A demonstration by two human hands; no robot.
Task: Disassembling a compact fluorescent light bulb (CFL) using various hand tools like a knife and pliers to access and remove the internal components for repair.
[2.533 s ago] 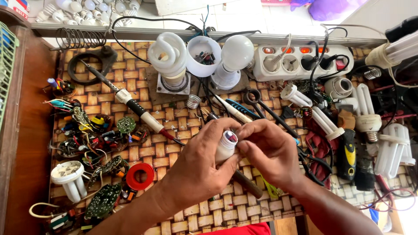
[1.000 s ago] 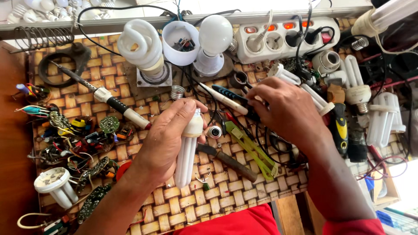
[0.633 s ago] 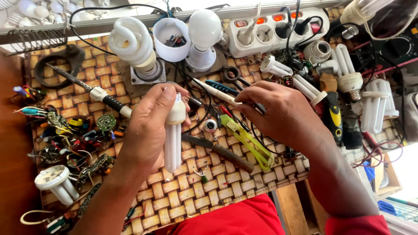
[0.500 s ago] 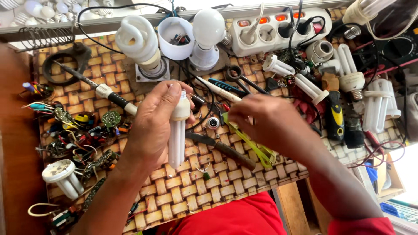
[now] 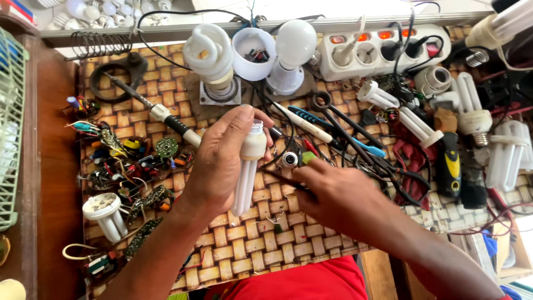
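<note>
Left hand [image 5: 222,161] clamped around tube lamp [image 5: 246,172], tubes pointing down, right hand [image 5: 338,197] pinched a dark tool [image 5: 280,179] on woven mat [image 5: 266,250]

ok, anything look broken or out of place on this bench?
Yes. The tube lamp in the left hand has no metal screw cap, only bare plastic. Loose circuit boards lie heaped at the mat's left. The right hand rests on a dark tool.
</note>
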